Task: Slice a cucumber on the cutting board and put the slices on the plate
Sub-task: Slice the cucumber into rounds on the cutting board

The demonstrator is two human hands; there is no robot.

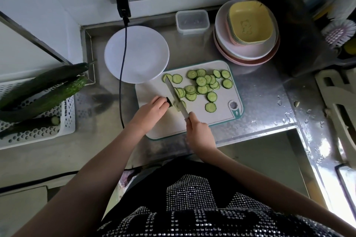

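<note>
The left hand (152, 107) curls its fingers over the short dark-green cucumber stub (169, 101), pinning it to the pale teal-edged plastic cutting board (221, 119). The stub's long axis runs left to right, its cut face towards the blade. Touching or just beside that face stands the steel-bladed knife (174, 93), lying crosswise to the stub, tip away from the person. The right hand (198, 131) is wrapped round its handle. The next cut likely falls very near the left fingertips. Right of the blade, round cucumber slices (202, 82) lie scattered on the board; the round white plate (136, 54) at the board's far-left corner holds 0.
</note>
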